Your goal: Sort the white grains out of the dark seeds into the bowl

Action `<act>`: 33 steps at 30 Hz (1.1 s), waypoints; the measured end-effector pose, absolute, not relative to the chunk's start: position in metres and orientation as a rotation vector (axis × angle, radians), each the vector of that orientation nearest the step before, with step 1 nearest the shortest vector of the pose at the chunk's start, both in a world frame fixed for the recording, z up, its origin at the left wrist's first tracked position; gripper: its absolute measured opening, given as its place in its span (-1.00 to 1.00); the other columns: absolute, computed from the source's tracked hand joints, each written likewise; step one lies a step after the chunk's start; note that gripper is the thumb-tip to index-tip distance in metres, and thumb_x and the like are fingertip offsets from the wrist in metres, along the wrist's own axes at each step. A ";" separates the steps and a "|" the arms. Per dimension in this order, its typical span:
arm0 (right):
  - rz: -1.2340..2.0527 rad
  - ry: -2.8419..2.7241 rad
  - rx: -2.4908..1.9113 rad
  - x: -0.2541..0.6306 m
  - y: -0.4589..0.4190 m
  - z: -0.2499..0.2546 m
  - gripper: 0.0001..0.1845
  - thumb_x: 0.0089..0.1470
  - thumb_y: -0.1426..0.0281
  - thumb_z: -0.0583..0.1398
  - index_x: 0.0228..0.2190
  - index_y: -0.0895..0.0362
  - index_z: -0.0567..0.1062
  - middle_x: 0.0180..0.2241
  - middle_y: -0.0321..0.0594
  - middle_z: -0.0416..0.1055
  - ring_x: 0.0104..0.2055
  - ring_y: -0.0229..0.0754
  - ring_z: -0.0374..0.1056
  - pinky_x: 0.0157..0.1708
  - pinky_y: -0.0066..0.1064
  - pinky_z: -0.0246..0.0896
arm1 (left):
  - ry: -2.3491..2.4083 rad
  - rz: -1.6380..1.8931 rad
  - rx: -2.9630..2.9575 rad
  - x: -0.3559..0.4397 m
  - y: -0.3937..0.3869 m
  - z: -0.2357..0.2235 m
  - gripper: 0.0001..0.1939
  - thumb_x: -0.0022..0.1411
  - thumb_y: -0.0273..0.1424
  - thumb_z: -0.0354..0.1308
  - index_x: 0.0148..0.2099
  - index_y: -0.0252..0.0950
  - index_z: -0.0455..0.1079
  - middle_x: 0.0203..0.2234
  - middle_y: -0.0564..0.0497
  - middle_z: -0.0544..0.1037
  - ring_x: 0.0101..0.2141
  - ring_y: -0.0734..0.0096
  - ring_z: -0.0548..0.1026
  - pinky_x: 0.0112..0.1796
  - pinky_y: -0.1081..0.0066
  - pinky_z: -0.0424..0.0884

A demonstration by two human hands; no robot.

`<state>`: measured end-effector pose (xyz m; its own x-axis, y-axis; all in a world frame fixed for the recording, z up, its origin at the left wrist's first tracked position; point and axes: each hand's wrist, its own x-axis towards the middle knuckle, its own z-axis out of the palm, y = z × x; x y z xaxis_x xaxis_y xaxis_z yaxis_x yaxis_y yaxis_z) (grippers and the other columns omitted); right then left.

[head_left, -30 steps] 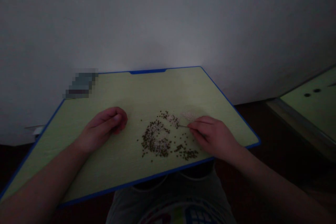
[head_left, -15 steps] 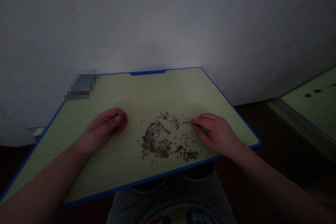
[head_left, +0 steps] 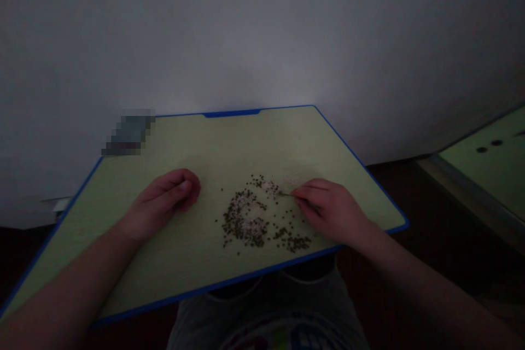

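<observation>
My right hand point(head_left: 328, 208) is closed in a pinch on what looks like thin tweezers point(head_left: 286, 194). Their tip reaches the right side of a small upper patch of pale, rice-like grains point(head_left: 268, 187) mixed with dark beans. Left of and below it lies a larger mixed pile point(head_left: 245, 219) of the same pale grains and small dark round beans. A group of mostly dark beans point(head_left: 293, 241) is scattered near the front edge, below my right hand. My left hand point(head_left: 166, 199) rests on the table left of the piles, fingers curled in; whatever they may hold is hidden.
Everything lies on a pale table point(head_left: 164, 270) with a blue rim. A blurred-out flat object point(head_left: 129, 134) is at its far left corner. A grey wall point(head_left: 254, 33) rises behind, and a pale panel with dark holes point(head_left: 492, 169) stands at right. The light is dim.
My right hand has shifted slightly left, bringing the tweezers' tip to the small upper patch of grains. My left hand stays where it was.
</observation>
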<state>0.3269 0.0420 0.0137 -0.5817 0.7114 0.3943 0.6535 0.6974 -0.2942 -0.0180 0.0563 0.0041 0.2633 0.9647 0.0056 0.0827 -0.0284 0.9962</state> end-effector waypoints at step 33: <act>0.184 -2.415 -1.083 0.348 0.032 0.019 -0.82 0.14 0.49 0.12 -0.26 0.19 0.52 -0.37 -0.14 0.50 -0.32 -0.16 0.40 -0.33 -0.33 0.33 | 1.052 0.978 1.384 -0.016 0.056 0.006 -0.68 0.19 -0.14 0.14 -0.35 -0.33 0.36 -0.60 0.08 0.35 -0.59 0.55 0.21 -0.58 0.46 0.09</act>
